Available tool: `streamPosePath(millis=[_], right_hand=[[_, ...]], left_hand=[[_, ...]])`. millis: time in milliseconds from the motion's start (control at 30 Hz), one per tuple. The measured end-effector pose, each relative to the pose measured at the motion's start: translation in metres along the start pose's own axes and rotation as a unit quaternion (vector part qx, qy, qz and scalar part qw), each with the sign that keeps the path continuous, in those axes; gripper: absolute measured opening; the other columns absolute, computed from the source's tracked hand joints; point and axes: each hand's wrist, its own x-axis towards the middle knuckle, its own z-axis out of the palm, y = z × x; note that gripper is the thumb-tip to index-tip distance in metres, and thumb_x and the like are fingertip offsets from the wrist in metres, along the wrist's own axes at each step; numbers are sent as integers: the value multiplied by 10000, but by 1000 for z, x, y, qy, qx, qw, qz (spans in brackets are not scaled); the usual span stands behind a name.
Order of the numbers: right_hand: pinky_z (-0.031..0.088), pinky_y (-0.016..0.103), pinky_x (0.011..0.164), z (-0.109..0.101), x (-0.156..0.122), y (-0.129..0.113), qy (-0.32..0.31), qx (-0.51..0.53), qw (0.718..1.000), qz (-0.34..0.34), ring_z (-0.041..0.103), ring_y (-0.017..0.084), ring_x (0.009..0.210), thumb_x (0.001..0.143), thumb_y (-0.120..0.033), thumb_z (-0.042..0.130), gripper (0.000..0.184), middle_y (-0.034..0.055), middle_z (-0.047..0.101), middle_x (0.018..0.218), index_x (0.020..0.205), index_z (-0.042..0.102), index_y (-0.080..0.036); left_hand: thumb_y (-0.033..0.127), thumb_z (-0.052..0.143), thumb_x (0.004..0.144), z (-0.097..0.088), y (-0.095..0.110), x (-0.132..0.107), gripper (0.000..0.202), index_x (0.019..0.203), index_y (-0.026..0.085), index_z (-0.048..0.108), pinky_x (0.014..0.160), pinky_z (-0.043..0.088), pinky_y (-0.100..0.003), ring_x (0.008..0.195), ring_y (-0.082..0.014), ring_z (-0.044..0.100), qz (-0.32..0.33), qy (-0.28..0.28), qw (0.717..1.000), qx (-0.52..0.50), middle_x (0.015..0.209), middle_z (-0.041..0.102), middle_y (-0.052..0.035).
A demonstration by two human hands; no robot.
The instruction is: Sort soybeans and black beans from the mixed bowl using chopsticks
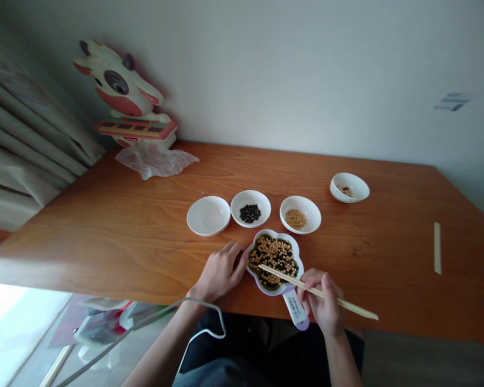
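My right hand [325,302] is closed around a pair of wooden chopsticks [351,307], their tips over the beans in a flower-shaped pan [297,248]. The pan is white inside with a lilac rim and handle, and holds mixed yellow soybeans and black beans. At the pan's left edge rests my left hand [222,270], fingers curled loosely against the rim. Behind the pan stand three white bowls: a left bowl [208,215] with nothing visible in it, a middle bowl [261,200] with black beans [250,213], and a right bowl [312,215] with soybeans [296,219].
Farther right on the wooden table [387,252] is another white bowl [358,189] with a few reddish bits. A cow-shaped toy keyboard [135,129] and a crumpled plastic bag [159,162] sit at the back left. A pale strip [438,248] lies at the right. A white cable [201,303] crosses my left forearm.
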Motion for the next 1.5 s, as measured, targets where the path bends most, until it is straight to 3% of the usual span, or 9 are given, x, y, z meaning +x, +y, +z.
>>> streamPosePath(millis=[133, 267, 333, 533, 733, 800, 933, 1033, 1500], right_hand=[[411, 253, 460, -10, 11, -6, 73, -16, 994, -83, 570, 137, 538, 1010, -598, 492, 534, 16, 578, 592, 670, 687, -234], [407, 270, 524, -9, 32, -8, 112, -49, 987, -109, 573, 136, 579, 1027, -574, 498, 527, 23, 630, 643, 697, 700, -216], [403, 282, 532, -3, 39, -5, 113, -65, 985, -110, 570, 140, 575, 1033, -588, 481, 547, 31, 655, 672, 719, 717, -207], [419, 315, 545, 10, 37, 7, 104, -83, 984, -121, 579, 171, 610, 994, -780, 264, 839, 66, 631, 638, 596, 728, -204], [381, 285, 493, 12, 33, 6, 126, -70, 985, -97, 545, 144, 524, 1039, -562, 340, 566, 11, 639, 640, 1030, 781, -207], [371, 276, 482, 14, 35, 7, 125, -71, 985, -96, 543, 141, 513, 1034, -569, 354, 538, 2, 638, 636, 1022, 758, -213], [384, 276, 496, 14, 34, 11, 98, -91, 987, -94, 559, 140, 550, 1025, -650, 375, 624, 34, 658, 661, 770, 722, -199], [389, 285, 513, 13, 31, 12, 71, -108, 988, -91, 558, 142, 584, 1018, -685, 366, 678, 50, 662, 706, 686, 699, -196], [385, 294, 517, 12, 30, 15, 26, -180, 981, -64, 515, 148, 571, 1063, -605, 312, 615, 37, 651, 717, 792, 697, -210]], left_hand=[[371, 422, 1106, 0, -7, 9, 381, 799, 218, 587, 620, 368, -269, 644, -153, 601, -4, 12, 1000, 8, 765, 668, -28], [371, 360, 1129, 2, -10, 11, 440, 800, 206, 602, 632, 385, -274, 639, -155, 603, -1, 28, 1000, 12, 764, 691, -46], [361, 331, 1137, 4, -11, 10, 445, 821, 204, 603, 675, 415, -279, 679, -165, 621, 9, 31, 999, 8, 794, 704, -57], [341, 331, 1138, 5, -13, 8, 434, 797, 213, 567, 699, 427, -288, 697, -171, 621, 23, 29, 999, 2, 798, 702, -53], [353, 340, 1137, 5, -14, 10, 435, 786, 214, 556, 685, 414, -282, 694, -170, 618, 19, 26, 999, 8, 793, 693, -49], [360, 343, 1136, 5, -13, 10, 435, 781, 214, 548, 681, 408, -280, 691, -168, 614, 18, 25, 999, 10, 783, 685, -43], [365, 333, 1139, 6, -14, 10, 437, 790, 213, 547, 695, 413, -276, 703, -166, 621, 14, 25, 999, 16, 785, 682, -41], [374, 330, 1138, 7, -15, 10, 441, 791, 213, 548, 699, 411, -278, 708, -170, 621, 12, 26, 999, 22, 789, 684, -45], [373, 346, 1132, 6, -13, 11, 449, 754, 215, 529, 662, 381, -279, 664, -161, 595, 8, 25, 999, 27, 758, 671, -36]])
